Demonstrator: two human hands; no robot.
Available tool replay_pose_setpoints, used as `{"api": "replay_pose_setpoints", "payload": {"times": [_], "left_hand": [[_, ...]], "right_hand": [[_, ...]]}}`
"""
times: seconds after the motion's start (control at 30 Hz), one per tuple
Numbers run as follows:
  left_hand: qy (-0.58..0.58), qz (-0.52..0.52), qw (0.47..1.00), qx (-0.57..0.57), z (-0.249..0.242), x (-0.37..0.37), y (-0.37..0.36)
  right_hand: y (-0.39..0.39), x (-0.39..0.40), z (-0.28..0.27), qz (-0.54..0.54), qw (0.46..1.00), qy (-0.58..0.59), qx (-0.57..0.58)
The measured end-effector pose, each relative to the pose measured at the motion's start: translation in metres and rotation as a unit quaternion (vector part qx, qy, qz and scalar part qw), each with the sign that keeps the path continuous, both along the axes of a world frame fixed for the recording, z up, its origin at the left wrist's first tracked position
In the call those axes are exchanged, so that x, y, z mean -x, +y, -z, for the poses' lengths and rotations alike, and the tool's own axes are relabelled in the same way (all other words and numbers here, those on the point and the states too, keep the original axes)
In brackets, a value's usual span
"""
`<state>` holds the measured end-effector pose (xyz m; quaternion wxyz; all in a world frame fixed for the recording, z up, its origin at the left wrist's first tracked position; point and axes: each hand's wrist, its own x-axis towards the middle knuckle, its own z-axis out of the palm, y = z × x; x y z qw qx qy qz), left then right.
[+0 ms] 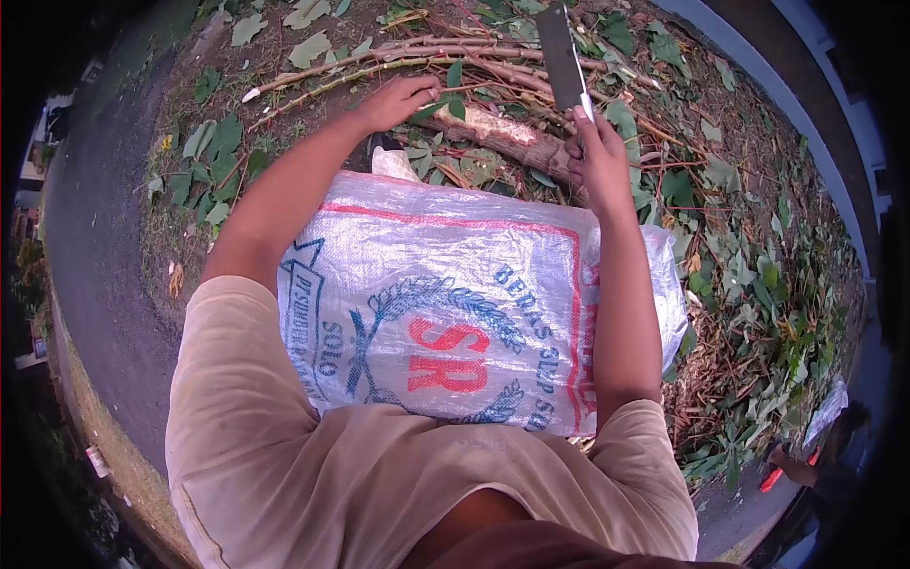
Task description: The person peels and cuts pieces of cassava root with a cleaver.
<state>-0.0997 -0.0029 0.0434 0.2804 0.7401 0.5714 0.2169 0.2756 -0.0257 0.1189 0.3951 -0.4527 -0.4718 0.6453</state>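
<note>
My right hand (601,159) is wrapped round the handle of a cleaver (561,59). Its broad dark blade points up and away, over the cut stems. My left hand (403,100) is closed, fingers pinched on a thin leafy twig (457,91) with a few green leaves. Between and just below the hands lies a thick log (517,139), its bark partly stripped on top. Long bare branches (417,52) lie just beyond both hands. A white woven sack (445,256) with red and blue print covers my lap.
Leaves and chopped stem pieces (720,379) are heaped along the right. More leaves (213,152) lie at the left, beside a dark paved path (104,218). A blue-grey edge (806,104) borders the right. Another person's hand (779,457) shows at the lower right near something red.
</note>
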Motion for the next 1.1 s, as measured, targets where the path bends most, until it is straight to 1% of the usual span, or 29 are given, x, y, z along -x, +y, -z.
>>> {"api": "replay_pose_setpoints", "payload": {"times": [0.03,0.07,0.1,0.17,0.2,0.27,0.3,0.33,0.37,0.4,0.43,0.47,0.5,0.53,0.6,0.63,0.67,0.73,0.77,0.8,0.83,0.87,0.9,0.97,1.0,1.07,1.1], "left_hand": [[0.012,0.009,1.0,0.023,-0.015,-0.011,-0.003],[0.025,0.027,0.998,0.047,-0.019,-0.017,-0.006],[0.042,0.068,0.996,0.046,0.0,-0.013,0.004],[0.025,0.097,0.993,0.059,0.035,-0.011,0.01],[0.016,0.121,0.99,0.068,0.044,-0.009,0.012],[0.032,0.13,0.987,0.085,0.045,-0.013,0.011],[0.107,0.149,0.978,0.1,0.04,-0.02,0.006],[0.181,0.167,0.963,0.113,0.037,-0.026,0.003],[0.165,0.15,0.97,0.099,0.051,-0.027,0.006],[0.166,0.153,0.969,0.097,0.051,-0.029,0.004],[0.111,0.13,0.983,0.069,0.049,-0.028,0.008],[0.054,0.108,0.992,0.04,0.048,-0.027,0.013],[0.038,0.089,0.995,0.039,0.038,-0.028,0.014],[0.034,0.088,0.995,0.04,0.033,-0.027,0.015],[-0.009,0.062,0.998,0.01,0.028,-0.023,0.015],[0.036,0.072,0.997,0.018,0.037,-0.021,0.016],[0.035,0.069,0.997,0.019,0.046,-0.021,0.015],[0.118,0.1,0.986,0.061,0.058,-0.024,0.013],[0.108,0.092,0.989,0.047,0.06,-0.023,0.017],[0.11,0.097,0.988,0.046,0.064,-0.023,0.018],[0.095,0.081,0.992,0.03,0.071,-0.021,0.018],[0.079,0.065,0.995,0.011,0.075,-0.019,0.022],[0.1,0.063,0.992,0.047,0.072,-0.02,0.023],[0.103,0.07,0.992,0.028,0.069,-0.019,0.02],[0.104,0.073,0.992,0.016,0.068,-0.019,0.019],[0.096,0.061,0.993,0.027,0.058,-0.023,0.014],[0.102,0.067,0.992,0.018,0.048,-0.028,0.012]], "right_hand": [[-0.001,0.001,-0.006,0.02,0.998,0.014,-0.049],[-0.003,0.001,-0.007,0.049,0.994,0.03,-0.098],[-0.006,0.002,-0.004,0.051,0.994,0.023,-0.091],[-0.006,0.006,0.0,0.111,0.962,-0.037,-0.248],[-0.004,0.005,0.006,0.113,0.962,-0.038,-0.247],[-0.003,0.003,0.031,0.051,0.964,-0.175,-0.191],[0.002,0.002,0.047,0.012,0.918,-0.331,-0.217],[0.004,0.001,0.069,0.016,0.919,-0.332,-0.213],[0.005,0.0,0.092,-0.051,0.89,-0.39,-0.232],[0.003,0.004,0.091,-0.116,0.853,-0.443,-0.25],[0.004,0.005,0.087,-0.11,0.853,-0.443,-0.253],[0.005,0.004,0.083,-0.085,0.866,-0.43,-0.239],[0.0,0.004,0.07,-0.065,0.879,-0.419,-0.22],[-0.005,0.004,0.054,-0.069,0.877,-0.422,-0.219],[-0.008,0.005,0.021,0.009,0.916,-0.329,-0.23],[-0.01,0.005,0.011,0.032,0.94,-0.269,-0.209],[-0.012,0.008,0.005,0.029,0.94,-0.269,-0.209],[-0.019,0.016,-0.002,0.106,0.953,-0.15,-0.24],[-0.016,0.016,0.013,0.099,0.941,-0.181,-0.268],[-0.017,0.018,0.027,0.104,0.941,-0.181,-0.267],[-0.018,0.021,0.04,0.04,0.913,-0.311,-0.26],[-0.017,0.022,0.052,-0.025,0.866,-0.435,-0.247],[-0.013,0.019,0.067,-0.018,0.865,-0.435,-0.249],[-0.002,0.017,0.088,-0.128,0.842,-0.485,-0.199],[-0.001,0.015,0.082,-0.123,0.842,-0.485,-0.201],[-0.002,0.015,0.059,-0.093,0.876,-0.43,-0.2],[-0.009,0.018,0.043,-0.06,0.884,-0.415,-0.208]]}}
